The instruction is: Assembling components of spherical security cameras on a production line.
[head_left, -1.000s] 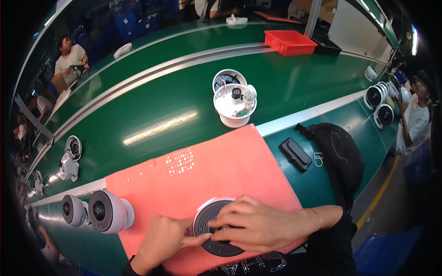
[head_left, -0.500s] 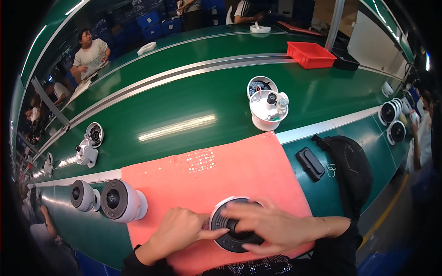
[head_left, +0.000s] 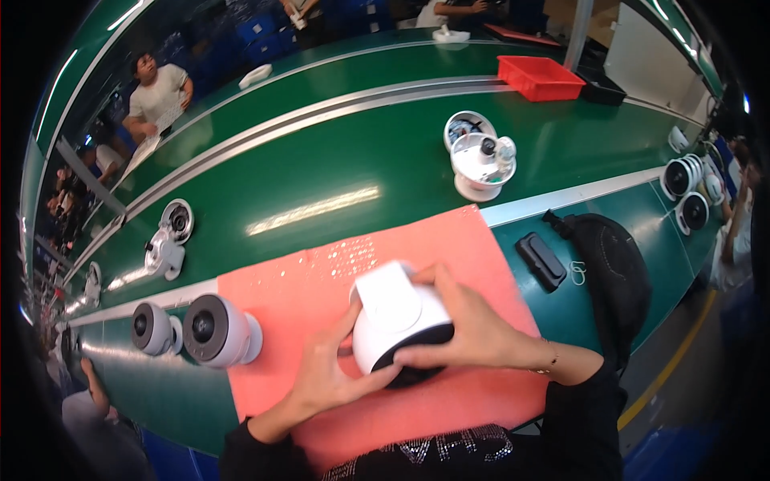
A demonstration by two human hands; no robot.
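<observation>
Both my hands grip a white round security camera (head_left: 387, 317) tilted above a pink mat (head_left: 277, 317). Its white back and flat bracket face up, and its black front points down toward me. My left hand (head_left: 325, 373) cups the left side, with the thumb under the lower edge. On the right side, my right hand (head_left: 469, 333) holds it with fingers over the top and the thumb at the black rim. Small shiny screws (head_left: 353, 256) lie in rows on the mat beyond it.
Two finished-looking cameras (head_left: 215, 330) stand left of the mat. Opened camera units (head_left: 481, 164) sit on the green conveyor (head_left: 321, 180). A black case (head_left: 540, 260) and black bag (head_left: 613, 276) lie at right. Beyond are a red bin (head_left: 539, 80) and other people.
The camera has been raised and turned, from black face up to white back up. My right hand has moved from across its face to its side. Units on the conveyor have shifted slightly right.
</observation>
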